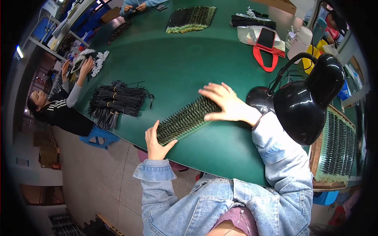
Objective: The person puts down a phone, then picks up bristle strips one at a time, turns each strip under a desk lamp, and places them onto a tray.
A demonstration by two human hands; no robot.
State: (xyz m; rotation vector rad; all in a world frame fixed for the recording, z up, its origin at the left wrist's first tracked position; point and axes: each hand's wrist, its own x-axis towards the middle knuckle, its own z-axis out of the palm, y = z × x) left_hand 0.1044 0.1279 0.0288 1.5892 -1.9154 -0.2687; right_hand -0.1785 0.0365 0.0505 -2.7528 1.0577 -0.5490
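A long green block of rows thickly set with thin black spikes (185, 121) lies slantwise on the green table in front of me. My left hand (157, 143) spans its near left end, thumb on one side and fingers on the other. Over the far right end is my right hand (228, 104), fingers spread and thumb stretched along the near side. That hand hides this end of the block, and its fingers are slightly blurred. What the spikes are exactly, I cannot make out.
Bundles of black cable-like strands (116, 100) lie left on the table (189, 59). A black desk lamp (307, 102) stands close to my right arm. Beyond are a phone (266, 38), a red strap (264, 61) and another spiked batch (191, 18). A co-worker (59, 100) sits left; a spiked tray (334, 145) is right.
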